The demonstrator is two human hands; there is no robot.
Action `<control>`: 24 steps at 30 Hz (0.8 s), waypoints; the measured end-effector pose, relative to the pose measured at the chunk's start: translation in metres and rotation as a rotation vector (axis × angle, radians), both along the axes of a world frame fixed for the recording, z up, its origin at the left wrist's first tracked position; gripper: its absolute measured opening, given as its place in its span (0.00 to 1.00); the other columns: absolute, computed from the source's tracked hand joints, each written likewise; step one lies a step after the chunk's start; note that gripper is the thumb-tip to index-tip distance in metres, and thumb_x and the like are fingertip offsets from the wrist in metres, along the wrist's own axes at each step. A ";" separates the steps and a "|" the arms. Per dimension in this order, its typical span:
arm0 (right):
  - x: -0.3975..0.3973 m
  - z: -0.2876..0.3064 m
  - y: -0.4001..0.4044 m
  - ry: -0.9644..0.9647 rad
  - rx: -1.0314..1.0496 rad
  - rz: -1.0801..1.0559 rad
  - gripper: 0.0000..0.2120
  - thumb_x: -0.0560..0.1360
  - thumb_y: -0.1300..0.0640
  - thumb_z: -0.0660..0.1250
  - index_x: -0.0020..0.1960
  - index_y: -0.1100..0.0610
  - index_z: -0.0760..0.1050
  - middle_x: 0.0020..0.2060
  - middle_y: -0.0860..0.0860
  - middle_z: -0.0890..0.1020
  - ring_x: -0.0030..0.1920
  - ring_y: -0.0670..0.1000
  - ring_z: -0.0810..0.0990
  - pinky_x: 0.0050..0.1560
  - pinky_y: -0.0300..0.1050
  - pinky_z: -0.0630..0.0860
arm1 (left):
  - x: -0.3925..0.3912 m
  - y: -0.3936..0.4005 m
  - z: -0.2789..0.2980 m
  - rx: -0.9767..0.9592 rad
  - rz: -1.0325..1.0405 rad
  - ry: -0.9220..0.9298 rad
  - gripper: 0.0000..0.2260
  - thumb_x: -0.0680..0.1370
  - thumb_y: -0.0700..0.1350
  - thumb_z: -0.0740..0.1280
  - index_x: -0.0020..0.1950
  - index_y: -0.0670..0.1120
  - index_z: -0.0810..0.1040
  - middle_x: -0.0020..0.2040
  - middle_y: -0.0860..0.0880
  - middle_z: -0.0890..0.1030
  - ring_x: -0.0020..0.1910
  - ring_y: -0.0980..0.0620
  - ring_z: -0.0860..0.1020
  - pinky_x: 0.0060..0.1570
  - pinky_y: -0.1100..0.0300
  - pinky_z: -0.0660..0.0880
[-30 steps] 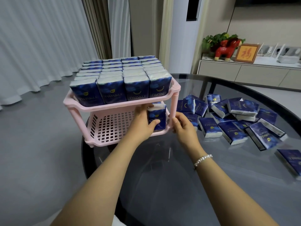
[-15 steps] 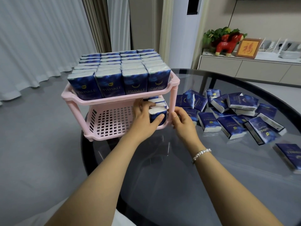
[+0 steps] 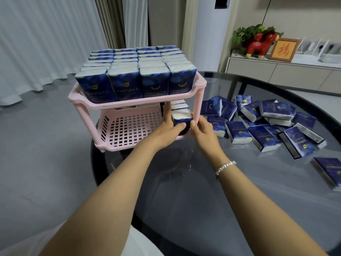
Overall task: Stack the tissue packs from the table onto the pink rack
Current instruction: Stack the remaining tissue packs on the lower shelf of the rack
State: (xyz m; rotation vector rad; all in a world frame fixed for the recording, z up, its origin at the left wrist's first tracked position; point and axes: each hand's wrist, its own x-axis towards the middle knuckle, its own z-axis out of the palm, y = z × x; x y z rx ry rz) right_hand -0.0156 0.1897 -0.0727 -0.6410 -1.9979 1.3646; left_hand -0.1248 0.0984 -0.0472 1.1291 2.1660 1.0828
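Your left hand (image 3: 167, 126) grips the front tissue pack (image 3: 181, 118) on the lower shelf of the pink rack (image 3: 129, 102), thumb across its face; your right hand (image 3: 202, 127) pinches the pack's right edge beside the rack's front post. Press the pack upright and flush against the packs behind it, tight in the shelf's right corner. The loose packs (image 3: 265, 122) lie on the desk (image 3: 203, 191) just right of the rack.

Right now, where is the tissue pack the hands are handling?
In the head view, the tissue pack stands in the pink rack's lower tier at its right front corner, between left hand and right hand.
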 end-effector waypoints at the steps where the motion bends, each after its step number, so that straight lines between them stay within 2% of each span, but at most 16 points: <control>1: 0.000 0.000 -0.001 0.002 0.011 -0.010 0.12 0.80 0.56 0.57 0.63 0.49 0.71 0.54 0.51 0.75 0.61 0.51 0.68 0.58 0.43 0.67 | 0.000 -0.002 0.000 0.033 0.004 0.003 0.38 0.80 0.49 0.60 0.76 0.57 0.33 0.79 0.52 0.49 0.76 0.50 0.57 0.68 0.62 0.53; 3: 0.000 0.001 -0.002 0.004 0.041 -0.026 0.12 0.80 0.57 0.57 0.62 0.52 0.72 0.52 0.50 0.74 0.58 0.50 0.68 0.53 0.38 0.67 | -0.001 -0.003 -0.003 0.064 0.011 0.053 0.38 0.80 0.47 0.60 0.76 0.57 0.32 0.80 0.52 0.45 0.76 0.49 0.56 0.74 0.55 0.54; 5: 0.000 0.001 -0.003 -0.019 0.056 -0.031 0.11 0.80 0.57 0.58 0.61 0.52 0.72 0.53 0.53 0.75 0.55 0.49 0.68 0.48 0.33 0.66 | -0.001 -0.003 -0.005 -0.008 0.014 0.110 0.38 0.80 0.49 0.59 0.75 0.58 0.30 0.80 0.48 0.49 0.72 0.45 0.65 0.70 0.52 0.63; 7: -0.001 0.000 -0.003 -0.026 0.058 -0.034 0.10 0.80 0.56 0.59 0.60 0.52 0.72 0.50 0.55 0.75 0.54 0.52 0.69 0.45 0.35 0.67 | -0.002 -0.002 -0.007 -0.061 0.003 0.105 0.40 0.80 0.49 0.60 0.74 0.60 0.28 0.79 0.47 0.55 0.64 0.46 0.72 0.61 0.54 0.68; 9: -0.002 -0.001 -0.003 -0.020 0.081 -0.046 0.09 0.79 0.56 0.60 0.58 0.52 0.73 0.47 0.52 0.75 0.55 0.54 0.69 0.48 0.40 0.67 | -0.005 -0.001 -0.008 -0.014 -0.025 0.054 0.41 0.78 0.48 0.61 0.75 0.60 0.30 0.79 0.49 0.52 0.70 0.47 0.66 0.67 0.52 0.66; 11: -0.003 -0.001 -0.002 -0.002 0.110 -0.056 0.06 0.78 0.55 0.61 0.55 0.49 0.72 0.45 0.48 0.75 0.54 0.56 0.71 0.49 0.43 0.69 | -0.007 -0.002 -0.006 0.083 -0.053 -0.040 0.36 0.76 0.51 0.59 0.77 0.60 0.39 0.79 0.54 0.50 0.75 0.50 0.57 0.74 0.48 0.57; 14: -0.004 -0.001 -0.001 -0.006 0.114 -0.053 0.11 0.77 0.53 0.63 0.59 0.49 0.71 0.49 0.47 0.76 0.56 0.56 0.72 0.55 0.49 0.73 | -0.009 -0.003 -0.003 0.293 0.048 -0.243 0.27 0.73 0.58 0.55 0.73 0.57 0.61 0.74 0.54 0.64 0.71 0.55 0.64 0.74 0.48 0.59; 16: -0.003 -0.001 -0.002 -0.022 0.114 -0.061 0.14 0.77 0.53 0.63 0.63 0.52 0.71 0.51 0.48 0.76 0.58 0.56 0.71 0.57 0.49 0.72 | -0.015 -0.001 -0.001 0.301 0.199 -0.342 0.33 0.72 0.66 0.54 0.76 0.55 0.60 0.76 0.53 0.63 0.74 0.52 0.63 0.74 0.47 0.58; 18: -0.003 -0.001 -0.004 -0.034 0.116 -0.069 0.17 0.77 0.53 0.64 0.65 0.54 0.71 0.52 0.48 0.75 0.59 0.55 0.70 0.57 0.47 0.71 | -0.021 0.004 -0.001 0.232 0.262 -0.372 0.35 0.74 0.67 0.55 0.78 0.53 0.55 0.78 0.51 0.59 0.76 0.50 0.59 0.75 0.47 0.56; 20: -0.002 0.000 -0.004 -0.038 0.119 -0.071 0.17 0.77 0.54 0.64 0.65 0.54 0.70 0.52 0.47 0.75 0.59 0.55 0.70 0.58 0.46 0.71 | -0.022 0.009 0.001 0.208 0.256 -0.423 0.29 0.77 0.63 0.58 0.76 0.54 0.60 0.74 0.49 0.66 0.72 0.48 0.66 0.72 0.48 0.61; 22: -0.001 -0.001 -0.004 -0.029 0.111 -0.059 0.17 0.76 0.54 0.65 0.65 0.53 0.71 0.51 0.46 0.75 0.60 0.55 0.71 0.57 0.45 0.70 | -0.021 0.014 0.002 0.171 0.244 -0.449 0.22 0.77 0.61 0.61 0.68 0.54 0.69 0.65 0.49 0.75 0.64 0.47 0.74 0.68 0.47 0.68; 24: 0.000 0.000 -0.003 -0.037 0.100 -0.048 0.17 0.76 0.55 0.66 0.64 0.52 0.71 0.51 0.47 0.76 0.60 0.52 0.70 0.54 0.41 0.68 | -0.019 0.018 0.003 0.140 0.236 -0.471 0.15 0.79 0.58 0.60 0.62 0.53 0.72 0.59 0.47 0.78 0.59 0.47 0.77 0.66 0.49 0.70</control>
